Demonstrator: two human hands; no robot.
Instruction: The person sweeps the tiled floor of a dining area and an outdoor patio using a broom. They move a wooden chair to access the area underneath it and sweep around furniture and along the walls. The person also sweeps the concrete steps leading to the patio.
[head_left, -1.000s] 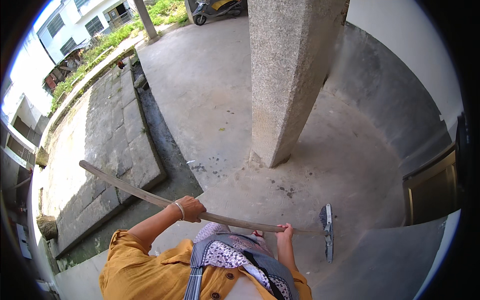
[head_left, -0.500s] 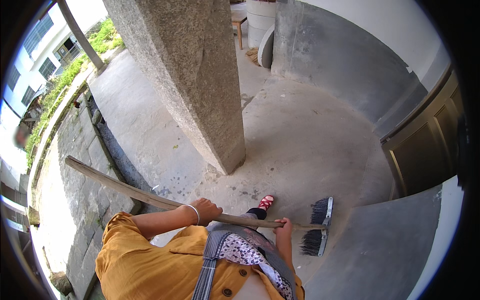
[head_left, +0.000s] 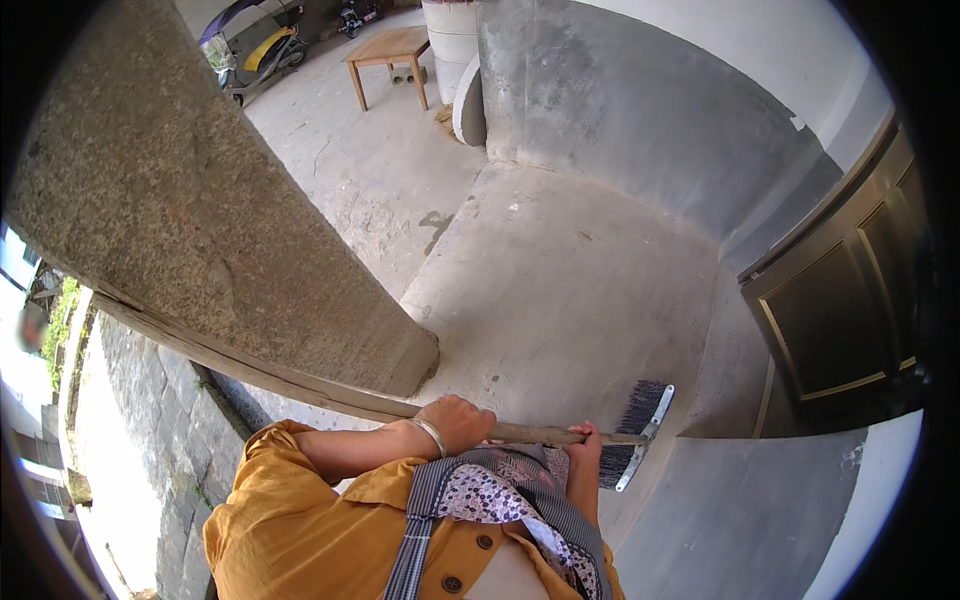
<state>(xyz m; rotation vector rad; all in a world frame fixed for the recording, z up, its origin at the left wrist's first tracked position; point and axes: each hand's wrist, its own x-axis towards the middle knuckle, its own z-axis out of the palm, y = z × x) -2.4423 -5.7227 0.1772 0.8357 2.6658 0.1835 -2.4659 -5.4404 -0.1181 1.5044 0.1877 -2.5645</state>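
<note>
A push broom with a long wooden handle [head_left: 535, 434] lies across my front. My left hand [head_left: 456, 424], with a silver bangle at the wrist, is closed around the middle of the handle. Closer to the broom head, my right hand [head_left: 583, 447] also grips the handle. The broom head [head_left: 655, 425] has a pale bar and dark bristles, and it is at the floor on the right, near the grey wall. The handle's far end runs left past the foot of the stone pillar [head_left: 240, 220].
A brown panelled door [head_left: 840, 290] stands at the right beside a grey-painted wall [head_left: 640, 130]. Farther off are a wooden table [head_left: 390, 45], a white cylindrical container [head_left: 452, 40] and a round slab [head_left: 470, 105] leaning there. A parked vehicle [head_left: 265, 55] shows at upper left.
The view has turned and shifted forward, so the pillar sits farther left and the table and vehicle show. My red sandal has left sight. Both hands keep their hold on the broom.
</note>
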